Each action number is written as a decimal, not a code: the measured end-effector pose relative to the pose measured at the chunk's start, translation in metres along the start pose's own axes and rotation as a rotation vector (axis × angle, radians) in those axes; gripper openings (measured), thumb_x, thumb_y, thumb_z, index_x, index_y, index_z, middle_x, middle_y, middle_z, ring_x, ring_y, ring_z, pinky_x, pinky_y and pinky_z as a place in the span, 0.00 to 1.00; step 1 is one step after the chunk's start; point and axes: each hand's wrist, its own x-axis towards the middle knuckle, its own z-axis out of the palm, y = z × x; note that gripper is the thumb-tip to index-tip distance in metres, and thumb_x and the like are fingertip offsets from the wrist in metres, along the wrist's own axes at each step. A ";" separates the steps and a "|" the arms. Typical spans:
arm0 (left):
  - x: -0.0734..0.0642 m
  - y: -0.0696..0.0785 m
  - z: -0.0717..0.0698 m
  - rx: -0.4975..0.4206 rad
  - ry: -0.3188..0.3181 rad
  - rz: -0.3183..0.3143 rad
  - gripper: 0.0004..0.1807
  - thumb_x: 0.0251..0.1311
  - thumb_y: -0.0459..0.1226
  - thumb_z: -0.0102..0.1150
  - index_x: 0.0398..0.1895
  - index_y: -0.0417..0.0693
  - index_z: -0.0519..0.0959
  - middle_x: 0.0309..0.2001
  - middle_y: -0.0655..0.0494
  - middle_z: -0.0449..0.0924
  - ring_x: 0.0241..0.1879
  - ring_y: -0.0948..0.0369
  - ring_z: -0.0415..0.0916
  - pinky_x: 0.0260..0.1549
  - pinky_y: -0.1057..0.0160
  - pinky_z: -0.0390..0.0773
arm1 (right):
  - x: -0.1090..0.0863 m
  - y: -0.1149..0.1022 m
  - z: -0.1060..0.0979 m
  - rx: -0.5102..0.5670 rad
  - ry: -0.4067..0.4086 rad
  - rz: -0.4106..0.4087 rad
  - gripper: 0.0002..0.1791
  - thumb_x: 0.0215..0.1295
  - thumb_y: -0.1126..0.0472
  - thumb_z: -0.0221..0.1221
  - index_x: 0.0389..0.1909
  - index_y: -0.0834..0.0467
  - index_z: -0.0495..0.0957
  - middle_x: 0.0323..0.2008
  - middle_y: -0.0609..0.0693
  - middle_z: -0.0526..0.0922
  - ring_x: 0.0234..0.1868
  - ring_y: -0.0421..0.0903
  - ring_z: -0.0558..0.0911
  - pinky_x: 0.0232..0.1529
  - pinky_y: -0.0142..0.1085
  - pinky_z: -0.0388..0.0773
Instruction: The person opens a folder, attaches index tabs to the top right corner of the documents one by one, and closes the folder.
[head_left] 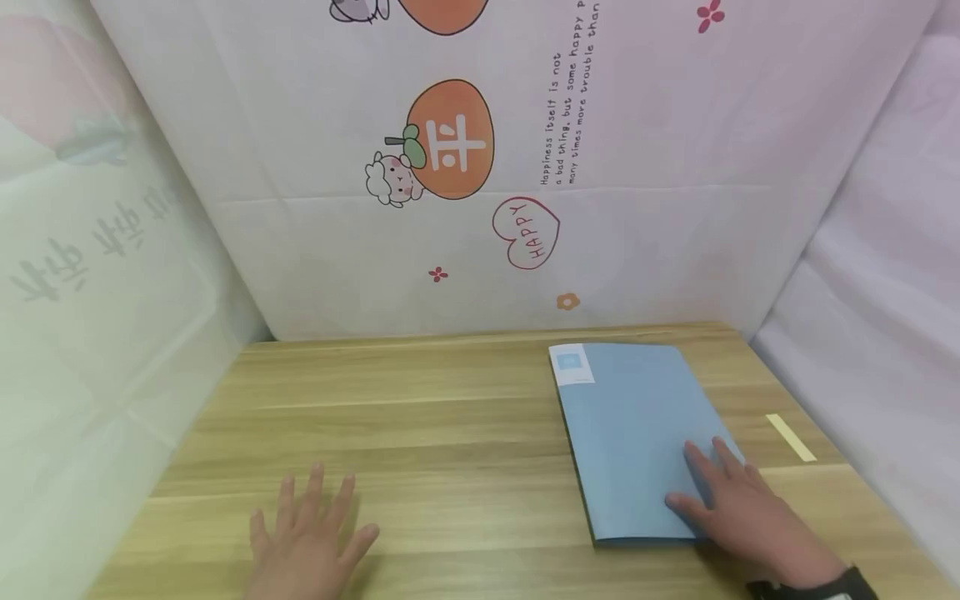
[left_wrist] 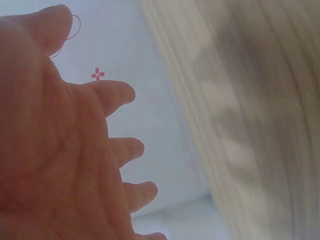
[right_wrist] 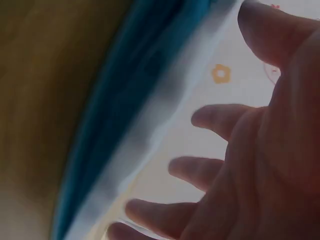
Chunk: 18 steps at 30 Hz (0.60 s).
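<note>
A light blue folder lies on the right half of the wooden table, with a white label at its far left corner. Over its near right edge is my right hand, fingers spread, palm down. Whether the fingertips touch the cover I cannot tell. In the right wrist view, the folder's edge runs alongside the extended right fingers. My left hand hovers over the table at the near left, fingers spread, holding nothing. In the left wrist view its palm stands apart from the tabletop, on which a shadow falls.
To the right of the folder, a pale yellow strip lies on the wooden table. White printed cloth rises behind the table, and more cloth hangs along its left side and right side.
</note>
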 end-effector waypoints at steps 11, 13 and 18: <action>0.000 -0.002 -0.001 -0.029 -0.003 0.005 0.42 0.68 0.66 0.42 0.74 0.48 0.66 0.75 0.32 0.45 0.71 0.27 0.34 0.54 0.19 0.34 | 0.008 0.004 0.001 -0.041 -0.099 0.045 0.55 0.62 0.25 0.50 0.68 0.71 0.66 0.62 0.87 0.54 0.61 0.84 0.58 0.56 0.73 0.56; 0.000 -0.003 -0.001 -0.032 -0.005 0.008 0.42 0.68 0.66 0.42 0.73 0.48 0.66 0.75 0.32 0.45 0.71 0.27 0.34 0.54 0.19 0.34 | 0.009 0.004 0.000 -0.046 -0.117 0.046 0.54 0.62 0.24 0.51 0.68 0.70 0.66 0.62 0.87 0.55 0.61 0.84 0.58 0.55 0.73 0.57; 0.000 -0.005 0.001 -0.032 -0.010 0.013 0.42 0.68 0.67 0.43 0.73 0.48 0.66 0.75 0.32 0.45 0.71 0.27 0.33 0.54 0.19 0.34 | 0.013 -0.001 -0.002 -0.075 -0.129 0.012 0.54 0.61 0.25 0.52 0.66 0.70 0.69 0.60 0.86 0.60 0.60 0.82 0.63 0.52 0.73 0.62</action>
